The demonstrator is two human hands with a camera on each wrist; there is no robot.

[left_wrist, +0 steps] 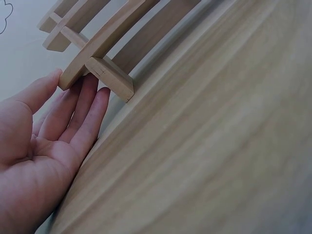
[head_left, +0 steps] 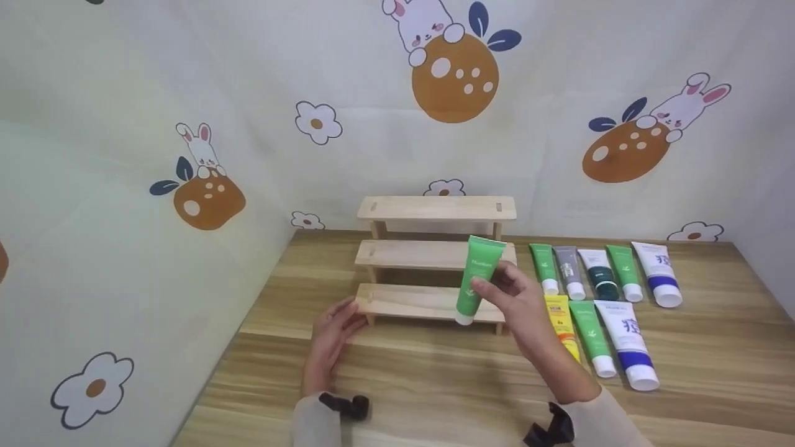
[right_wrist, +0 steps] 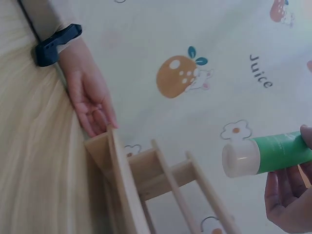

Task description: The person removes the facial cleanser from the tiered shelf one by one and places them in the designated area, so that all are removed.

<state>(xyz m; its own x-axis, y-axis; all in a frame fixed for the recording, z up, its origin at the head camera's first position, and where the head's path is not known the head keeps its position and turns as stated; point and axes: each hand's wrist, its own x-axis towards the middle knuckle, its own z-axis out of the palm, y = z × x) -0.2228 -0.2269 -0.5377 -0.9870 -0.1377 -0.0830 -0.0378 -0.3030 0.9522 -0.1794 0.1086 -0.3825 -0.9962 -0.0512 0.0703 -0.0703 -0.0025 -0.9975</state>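
A three-step wooden display rack (head_left: 410,302) stands on the table near the back wall. My left hand (head_left: 333,338) holds the left end of its lowest step; in the left wrist view the thumb is at the step's edge and the fingers (left_wrist: 85,105) reach underneath. My right hand (head_left: 525,307) pinches a green squeeze tube (head_left: 483,264) with a white cap, in front of the rack's right side. The tube tilts slightly, cap down. In the right wrist view its cap (right_wrist: 241,158) points toward the rack.
Right of the rack lie several tubes in two rows: green tubes (head_left: 623,267), a grey one (head_left: 567,264), a white and dark green one (head_left: 599,273), a yellow one (head_left: 560,320), and white and blue ones (head_left: 626,335). A printed cloth (head_left: 360,161) hangs behind the wooden table (head_left: 422,385).
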